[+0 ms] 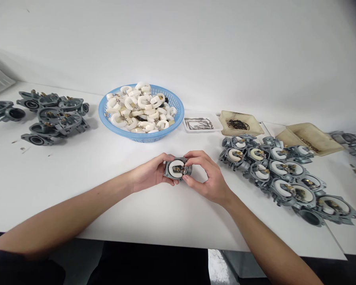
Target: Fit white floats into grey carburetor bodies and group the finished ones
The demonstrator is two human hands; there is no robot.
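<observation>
My left hand (151, 173) is closed around a grey metal carburetor body (167, 174), thumb on top and fingers below. The body lies open side up just above the table, with a white C-shaped float (171, 169) seated in it around brass parts. My right hand (206, 176) comes in from the other side. Its thumb and index finger pinch at the hinge end of the float, by the right edge of the body. Whether a small pin is also between those fingertips is too small to tell.
A blue basket (102, 114) heaped with white floats stands behind my hands. Carburetor bodies without floats (57, 114) lie at left; float-fitted carburetors (284, 170) crowd the right. Behind them sit a white tray of thin pins (199, 123), a box of dark rings (239, 124) and a box of brass bits (311, 140).
</observation>
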